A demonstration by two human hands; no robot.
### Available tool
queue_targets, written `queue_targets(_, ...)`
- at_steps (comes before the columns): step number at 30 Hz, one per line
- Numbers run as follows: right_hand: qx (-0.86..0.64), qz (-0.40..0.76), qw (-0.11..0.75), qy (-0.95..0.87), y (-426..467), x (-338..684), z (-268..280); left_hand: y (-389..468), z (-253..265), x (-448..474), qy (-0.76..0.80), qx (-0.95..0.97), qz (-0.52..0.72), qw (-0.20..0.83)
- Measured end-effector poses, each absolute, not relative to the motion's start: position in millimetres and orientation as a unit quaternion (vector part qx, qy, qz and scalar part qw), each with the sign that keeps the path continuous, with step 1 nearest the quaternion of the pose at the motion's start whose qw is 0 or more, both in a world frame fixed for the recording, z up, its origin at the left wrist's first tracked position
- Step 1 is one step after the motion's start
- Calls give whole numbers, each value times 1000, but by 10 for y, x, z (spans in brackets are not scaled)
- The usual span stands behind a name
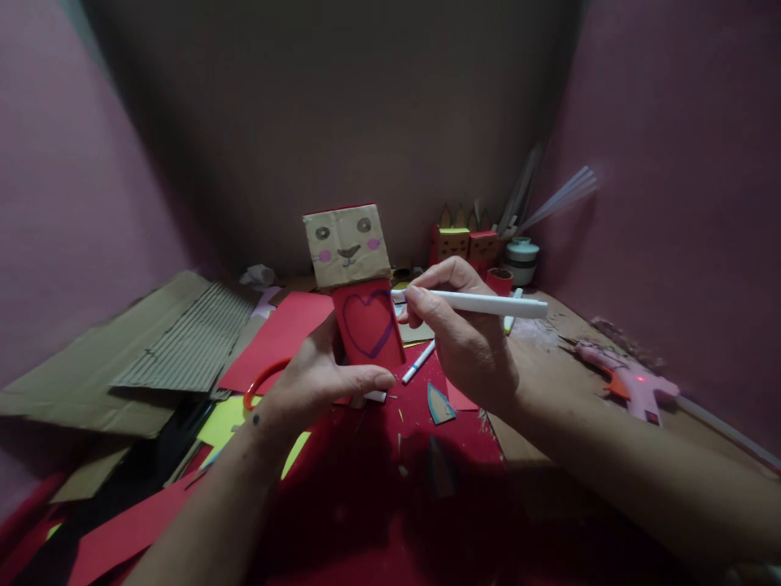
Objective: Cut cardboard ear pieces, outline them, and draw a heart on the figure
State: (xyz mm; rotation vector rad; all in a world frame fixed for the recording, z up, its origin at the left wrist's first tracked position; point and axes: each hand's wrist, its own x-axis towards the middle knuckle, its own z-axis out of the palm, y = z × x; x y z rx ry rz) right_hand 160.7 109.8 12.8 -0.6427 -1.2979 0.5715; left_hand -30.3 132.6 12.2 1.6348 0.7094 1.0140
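A paper puppet-like figure point(368, 324) stands upright in my left hand point(317, 376), whose thumb crosses below its red body. Its boxy tan head point(346, 244) has drawn eyes, pink cheeks and a nose, and a purple heart outline marks the body. Between thumb and fingers of my right hand point(467, 342) is a white marker point(488, 303), its tip end close to the right edge of the red body. Whether the tip touches the paper I cannot tell. Below the hands, a blue-edged cardboard ear-shaped piece point(439, 404) lies on the red table surface point(378, 505).
Cardboard sheets point(110, 350) and red paper point(281, 321) lie left, near orange-handled scissors point(259, 382). A pink glue gun point(628, 376) with a lit red light rests right. At the back are similar box figures point(452, 244), a lidded jar point(521, 259) and glue sticks point(565, 195).
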Motion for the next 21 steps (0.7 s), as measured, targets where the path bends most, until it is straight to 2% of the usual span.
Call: queue_targets(21, -282, 252, 708, -596, 1109, 1629, 109, 1348, 88, -315, 328, 645, 436, 535)
